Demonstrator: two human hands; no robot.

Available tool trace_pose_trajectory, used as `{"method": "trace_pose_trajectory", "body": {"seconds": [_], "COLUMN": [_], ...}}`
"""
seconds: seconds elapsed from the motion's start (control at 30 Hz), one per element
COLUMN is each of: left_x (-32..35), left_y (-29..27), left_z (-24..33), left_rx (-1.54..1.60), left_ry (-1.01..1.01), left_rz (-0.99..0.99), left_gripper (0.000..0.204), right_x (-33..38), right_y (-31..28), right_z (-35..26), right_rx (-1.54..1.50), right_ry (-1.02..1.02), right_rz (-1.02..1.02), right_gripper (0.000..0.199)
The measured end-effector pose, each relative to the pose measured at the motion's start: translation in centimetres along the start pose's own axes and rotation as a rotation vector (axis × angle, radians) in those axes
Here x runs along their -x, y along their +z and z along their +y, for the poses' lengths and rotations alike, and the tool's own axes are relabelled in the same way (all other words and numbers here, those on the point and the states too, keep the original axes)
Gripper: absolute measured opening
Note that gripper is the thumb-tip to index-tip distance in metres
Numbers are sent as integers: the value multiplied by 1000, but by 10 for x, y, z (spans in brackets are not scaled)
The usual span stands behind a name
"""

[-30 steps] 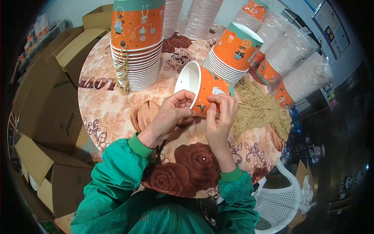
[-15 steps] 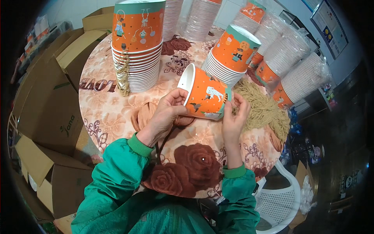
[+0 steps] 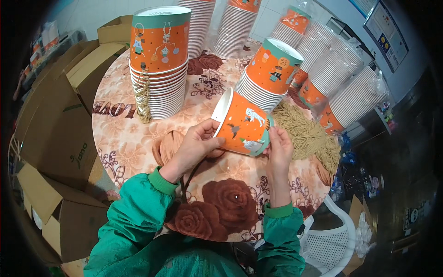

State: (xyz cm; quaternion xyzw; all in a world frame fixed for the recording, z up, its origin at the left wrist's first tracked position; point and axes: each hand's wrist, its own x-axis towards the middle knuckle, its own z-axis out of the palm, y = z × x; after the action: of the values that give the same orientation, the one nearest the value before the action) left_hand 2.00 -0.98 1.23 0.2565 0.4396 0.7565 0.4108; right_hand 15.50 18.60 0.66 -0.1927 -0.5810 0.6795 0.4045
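Observation:
An orange paper tub point(image 3: 244, 122) with a green band at its base is tilted on its side above the table, its white-edged mouth facing left. My left hand point(image 3: 196, 144) grips it by the rim, thumb outside and fingers toward the mouth. At the base end, the fingers of my right hand point(image 3: 279, 147) are closed on the green edge; whether they also pinch a cord I cannot tell. Just beyond that hand lies a loose bundle of beige cords point(image 3: 302, 131). Behind the tub stands a short stack of upside-down tubs point(image 3: 274, 69).
A taller tub stack point(image 3: 159, 46) at the left has beige cords hanging down its side. Plastic-wrapped stacks point(image 3: 339, 67) stand along the far right. Flowered cloth covers the round table point(image 3: 134, 150). Cardboard boxes point(image 3: 55, 134) crowd the left; a white chair point(image 3: 330, 244) is at lower right.
Both hands still hold the tub, which has tipped slightly, its base dropping lower. The whole scene sits a little lower and farther left as the view shifts.

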Motion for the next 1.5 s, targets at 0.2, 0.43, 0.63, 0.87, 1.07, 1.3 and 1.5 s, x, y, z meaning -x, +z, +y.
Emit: {"method": "trace_pose_trajectory", "body": {"seconds": [0.2, 0.43, 0.63, 0.87, 1.07, 1.3, 1.5], "left_x": [-8, -3, -3, -1, 1, 9, 7], "left_y": [-13, 0, -8, -3, -3, 6, 1], "left_z": [-23, -2, 5, 1, -11, -14, -6], "left_rx": [-884, -250, -53, -103, -215, -500, -893], "left_ry": [534, 307, 339, 332, 330, 334, 645], "left_rz": [-48, 73, 148, 122, -3, -90, -89], "left_gripper": [26, 24, 28, 28, 27, 37, 43], "right_x": [-5, 5, 20, 18, 13, 7, -13], "right_y": [-6, 8, 25, 16, 15, 11, -22], "right_z": [-7, -4, 8, 8, 1, -11, -1], "right_rx": [-184, -97, 86, 23, -140, -297, -387], "right_ry": [96, -10, 3, 13, 16, -25, 75], "right_rz": [53, -304, -365, -264, -119, 52, 83], "right_gripper": [20, 50, 41, 24, 37, 36, 26]}}
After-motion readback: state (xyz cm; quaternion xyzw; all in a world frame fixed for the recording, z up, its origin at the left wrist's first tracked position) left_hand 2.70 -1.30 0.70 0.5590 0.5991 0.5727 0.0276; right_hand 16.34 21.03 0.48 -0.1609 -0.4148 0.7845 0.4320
